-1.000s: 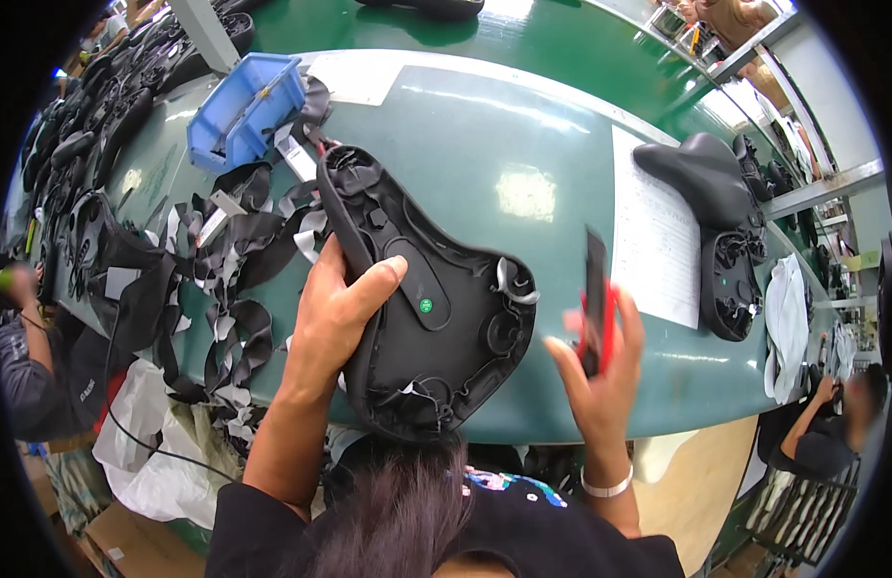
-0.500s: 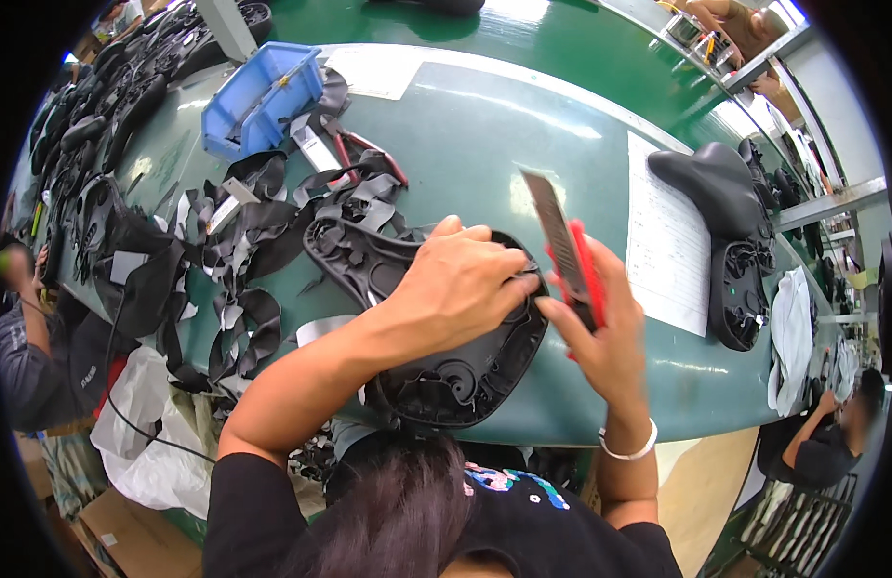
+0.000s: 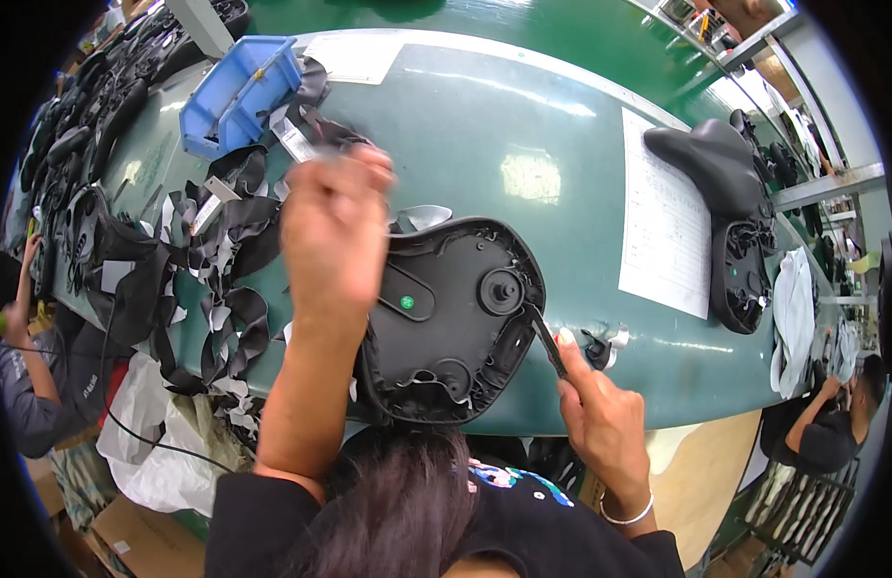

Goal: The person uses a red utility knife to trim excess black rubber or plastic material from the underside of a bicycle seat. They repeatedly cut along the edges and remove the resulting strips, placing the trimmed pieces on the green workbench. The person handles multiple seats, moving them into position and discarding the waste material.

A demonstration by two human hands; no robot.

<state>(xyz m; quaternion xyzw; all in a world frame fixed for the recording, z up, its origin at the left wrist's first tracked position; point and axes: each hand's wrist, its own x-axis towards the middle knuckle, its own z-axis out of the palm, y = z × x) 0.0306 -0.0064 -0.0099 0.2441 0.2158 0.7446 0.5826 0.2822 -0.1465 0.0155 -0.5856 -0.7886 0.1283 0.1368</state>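
Observation:
An upturned black bicycle saddle (image 3: pixel 436 275) lies on the table in front of me, showing its ribbed underside with a small green dot. My right hand (image 3: pixel 605 414) grips a utility knife (image 3: pixel 550 347), and its dark blade touches the inner rim at the saddle's right side. The index finger stretches along the knife toward a bit of red. My left hand (image 3: pixel 335 231) is raised over the saddle's left part, smeared by motion, so its fingers and anything in them cannot be made out. It hides the saddle's narrow end. A small black-and-white scrap (image 3: pixel 608 347) lies right of the saddle.
Left of the saddle lie tangled black offcuts (image 3: pixel 239 241) and a blue bin (image 3: pixel 239 96). To the right are a written sheet (image 3: pixel 663 222), a finished black saddle (image 3: pixel 711 169) and an upturned one (image 3: pixel 740 279). A white plastic bag (image 3: pixel 166 433) hangs below the left edge. Co-workers sit at both sides.
My left hand has left the saddle and moved up and left. My right hand has come down, bringing the raised knife blade to the rim. The scrap right of the saddle now shows.

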